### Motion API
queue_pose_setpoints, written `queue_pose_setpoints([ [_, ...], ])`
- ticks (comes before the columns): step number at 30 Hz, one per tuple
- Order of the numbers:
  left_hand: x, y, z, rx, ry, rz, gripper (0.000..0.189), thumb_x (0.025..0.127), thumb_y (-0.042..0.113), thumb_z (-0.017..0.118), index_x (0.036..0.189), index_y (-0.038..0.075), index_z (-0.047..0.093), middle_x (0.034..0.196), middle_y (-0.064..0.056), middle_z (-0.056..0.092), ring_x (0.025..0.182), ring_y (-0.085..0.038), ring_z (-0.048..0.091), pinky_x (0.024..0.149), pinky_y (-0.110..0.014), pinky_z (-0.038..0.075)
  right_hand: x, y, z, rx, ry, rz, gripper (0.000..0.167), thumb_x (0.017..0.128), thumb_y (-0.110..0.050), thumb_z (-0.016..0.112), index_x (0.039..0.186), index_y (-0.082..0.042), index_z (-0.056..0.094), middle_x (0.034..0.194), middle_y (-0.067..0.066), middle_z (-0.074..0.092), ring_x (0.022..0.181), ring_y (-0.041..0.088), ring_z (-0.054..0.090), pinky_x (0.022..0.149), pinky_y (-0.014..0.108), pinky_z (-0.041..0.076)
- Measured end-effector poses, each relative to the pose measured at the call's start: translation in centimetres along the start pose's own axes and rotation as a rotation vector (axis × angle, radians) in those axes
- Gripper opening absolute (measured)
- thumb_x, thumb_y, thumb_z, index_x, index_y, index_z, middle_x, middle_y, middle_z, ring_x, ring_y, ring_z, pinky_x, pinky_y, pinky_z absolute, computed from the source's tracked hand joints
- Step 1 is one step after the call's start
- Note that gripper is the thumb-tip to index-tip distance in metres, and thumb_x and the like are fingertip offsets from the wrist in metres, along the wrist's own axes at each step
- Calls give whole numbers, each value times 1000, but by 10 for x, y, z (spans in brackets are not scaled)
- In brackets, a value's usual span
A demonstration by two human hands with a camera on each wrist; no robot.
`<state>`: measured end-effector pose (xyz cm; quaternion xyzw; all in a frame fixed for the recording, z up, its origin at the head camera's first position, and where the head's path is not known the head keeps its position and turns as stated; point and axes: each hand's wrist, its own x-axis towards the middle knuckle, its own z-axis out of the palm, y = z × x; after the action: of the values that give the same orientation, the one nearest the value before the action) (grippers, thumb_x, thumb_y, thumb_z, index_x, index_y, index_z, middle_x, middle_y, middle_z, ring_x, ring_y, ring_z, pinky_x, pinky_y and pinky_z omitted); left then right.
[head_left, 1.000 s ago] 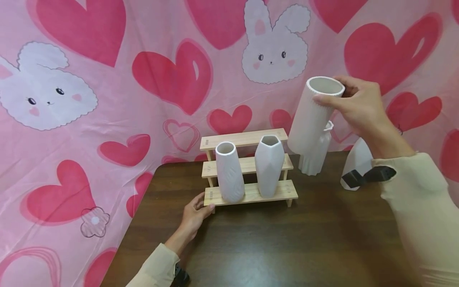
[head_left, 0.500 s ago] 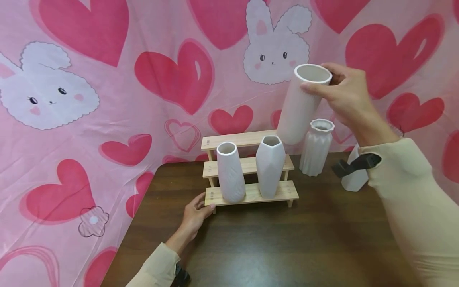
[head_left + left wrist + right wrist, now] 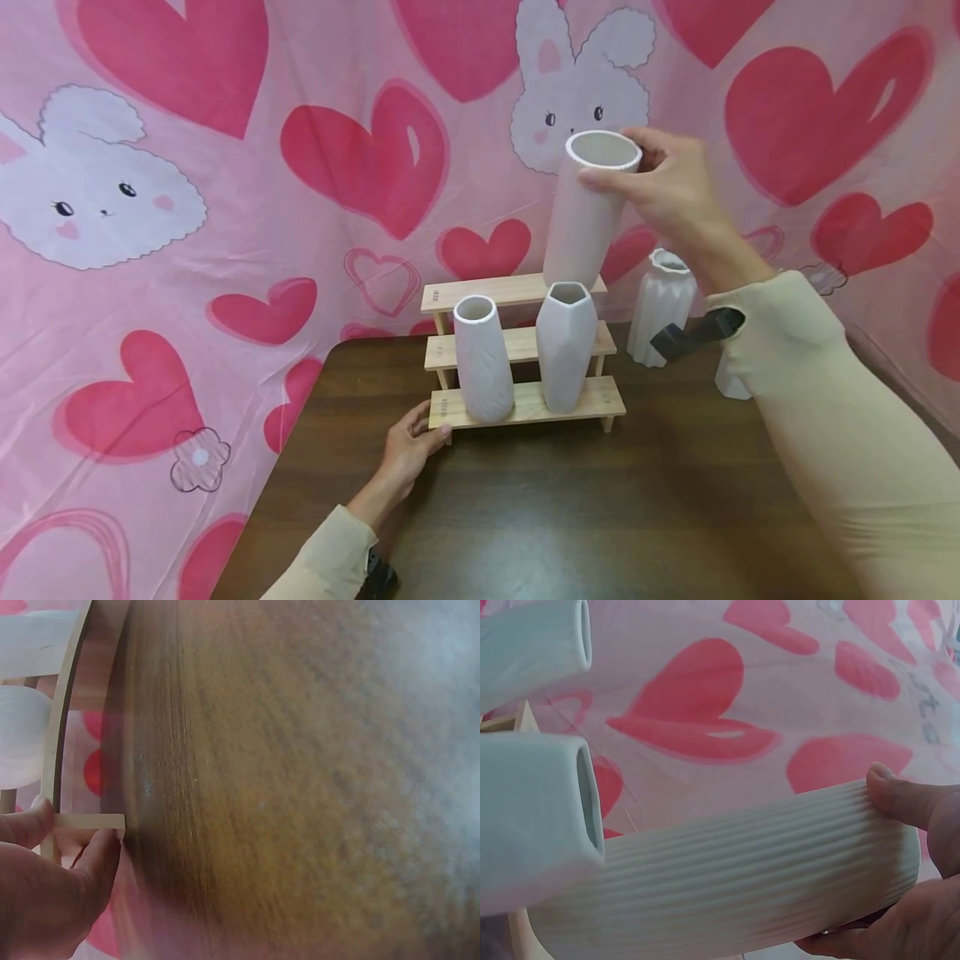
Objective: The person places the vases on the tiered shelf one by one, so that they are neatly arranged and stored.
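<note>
My right hand (image 3: 678,187) grips a tall white ribbed vase (image 3: 583,225) near its rim, thumb on the near side. The vase leans slightly, its base over the right part of the top step of a three-step wooden stand (image 3: 480,292); whether it touches cannot be told. With thumb on the board and fingers by the leg, my left hand (image 3: 405,450) holds the stand's lower left end, also seen in the left wrist view. On the bottom step stand a round-mouthed white vase (image 3: 482,358) and a faceted white vase (image 3: 567,350).
To the right of the stand, a fluted white vase (image 3: 662,308) stands on the dark wooden table (image 3: 525,517). Another white vase (image 3: 729,379) is mostly hidden behind my right sleeve. A pink cloth (image 3: 247,233) with hearts hangs behind the table.
My right hand has carried the ribbed vase leftward from above the fluted vase to above the stand's top step, rising a little on the way. The left hand stays at the stand.
</note>
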<state>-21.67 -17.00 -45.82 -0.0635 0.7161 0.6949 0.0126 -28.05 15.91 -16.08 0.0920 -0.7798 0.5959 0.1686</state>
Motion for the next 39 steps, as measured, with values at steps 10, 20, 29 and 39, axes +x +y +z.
queue_pose_setpoints([
  [10,-1,-1,2,-29,-4,7,59,87,-3,68,140,-4,42,118,-26,60,87,-14,65,85,-37,56,2,-6,31,25,-49,-20,55,75,-26,85,124,-14,64,112,5,62,102,20,56,93,36,47],
  [20,1,-1,1,-18,1,4,60,87,-2,68,141,-3,42,117,-26,61,88,-16,65,84,-34,57,-4,-3,62,45,-78,-91,49,73,-23,86,115,-7,67,102,7,66,92,20,57,84,31,47],
  [29,1,-4,1,-35,-11,8,61,87,-3,67,141,-4,40,118,-26,60,89,-16,65,85,-34,57,-7,12,78,2,-137,-45,56,74,-27,85,122,-10,63,111,8,66,96,19,59,91,34,49],
  [39,-1,-4,2,-23,-12,6,60,87,-2,67,142,-3,41,119,-27,59,91,-17,65,86,-37,56,-7,24,87,30,-177,-9,50,73,-24,87,116,-8,66,105,8,67,93,21,60,86,35,52],
])
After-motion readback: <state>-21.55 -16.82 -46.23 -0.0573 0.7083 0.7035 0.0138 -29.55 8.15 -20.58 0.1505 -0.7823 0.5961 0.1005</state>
